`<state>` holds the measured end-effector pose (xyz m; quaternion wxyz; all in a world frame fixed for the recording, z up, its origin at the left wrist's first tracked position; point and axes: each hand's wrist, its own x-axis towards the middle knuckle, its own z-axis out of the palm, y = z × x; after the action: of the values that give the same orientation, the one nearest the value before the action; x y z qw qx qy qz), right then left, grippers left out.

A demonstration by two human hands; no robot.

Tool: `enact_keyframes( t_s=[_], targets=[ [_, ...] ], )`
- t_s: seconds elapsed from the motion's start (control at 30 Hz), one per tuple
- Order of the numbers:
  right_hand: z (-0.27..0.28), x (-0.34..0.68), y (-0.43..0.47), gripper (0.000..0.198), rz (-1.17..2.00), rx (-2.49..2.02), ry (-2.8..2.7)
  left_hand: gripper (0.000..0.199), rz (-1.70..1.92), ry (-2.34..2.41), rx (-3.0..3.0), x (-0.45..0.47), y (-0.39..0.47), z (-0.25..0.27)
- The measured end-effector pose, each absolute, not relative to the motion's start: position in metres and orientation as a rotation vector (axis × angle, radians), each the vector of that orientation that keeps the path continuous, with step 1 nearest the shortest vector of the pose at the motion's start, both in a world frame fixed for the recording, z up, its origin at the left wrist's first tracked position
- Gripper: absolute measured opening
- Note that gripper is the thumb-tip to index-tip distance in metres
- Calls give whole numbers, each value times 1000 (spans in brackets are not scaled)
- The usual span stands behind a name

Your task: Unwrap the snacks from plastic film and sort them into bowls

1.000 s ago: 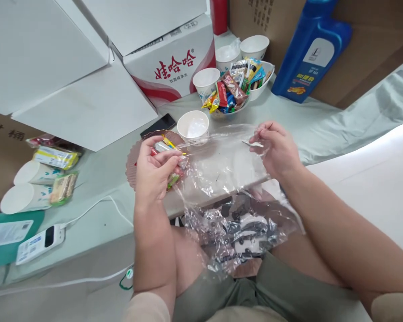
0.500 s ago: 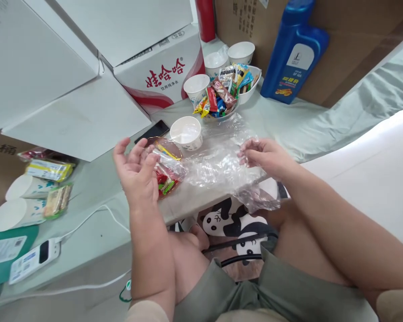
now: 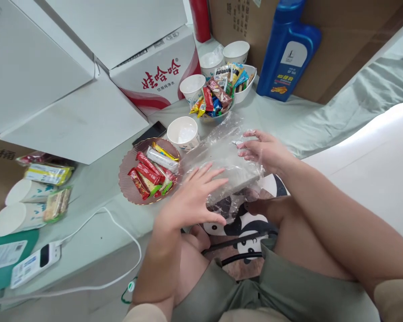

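A crumpled sheet or bag of clear plastic film (image 3: 218,154) spreads over the table edge between my hands. My left hand (image 3: 196,194) is palm down over its near left part, fingers spread, thumb toward the right. At the film's right side, my right hand (image 3: 263,150) has its fingers stretched out and apart. Film lies against these fingers; whether the right thumb presses on it is hidden. Left of the film, a pink scalloped plate (image 3: 126,176) with a gold rim bears several wrapped snack bars (image 3: 151,172). A white paper bowl (image 3: 183,133) stands just behind.
Behind are a clear bowl of wrapped snacks (image 3: 213,100), several paper bowls (image 3: 192,87), a blue jug (image 3: 285,58) and a white-and-red carton (image 3: 161,71). A dark phone (image 3: 150,133) lies by the plate. A white cable (image 3: 137,246) loops at the left, from a white power bank (image 3: 35,266).
My left hand has come down and right from above the plate, its fingers spreading over the film. The plate is uncovered. My right hand's fingers have moved apart from their pinch.
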<state>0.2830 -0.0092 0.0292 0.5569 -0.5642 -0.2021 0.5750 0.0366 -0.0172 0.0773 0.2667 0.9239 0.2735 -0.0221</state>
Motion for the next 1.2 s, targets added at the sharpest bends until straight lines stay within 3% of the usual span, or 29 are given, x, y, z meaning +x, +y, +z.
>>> enact_keyframes(
  t_s=[0.17,0.27,0.4,0.5,0.63,0.73,0.9,1.03,1.2],
  targets=[
    [28,296,-3,41,1248,-1354,-333,86,-301,749,2577,56,-42,56],
    [27,305,-1,46,1191,-1341,-285,85,-237,750,2677,66,-49,33],
    [13,324,0,52,1114,-1404,-298,46,46,817,2619,67,-36,11],
    [2,344,-6,53,907,-1508,-530,24,391,852,2387,62,-23,7],
    [5,371,-24,59,551,-1493,-1138,22,736,1015,1805,59,-15,14],
    [9,383,-32,68,464,-1461,-1621,21,862,1074,1292,58,-9,22],
    [6,384,-29,55,535,-1471,-1994,24,897,1174,826,58,-1,31],
    [11,379,-36,35,776,-1394,-1851,26,905,1242,733,61,0,32],
    [24,367,-58,60,982,-1410,-1346,29,884,1236,756,67,0,28]
  ],
)
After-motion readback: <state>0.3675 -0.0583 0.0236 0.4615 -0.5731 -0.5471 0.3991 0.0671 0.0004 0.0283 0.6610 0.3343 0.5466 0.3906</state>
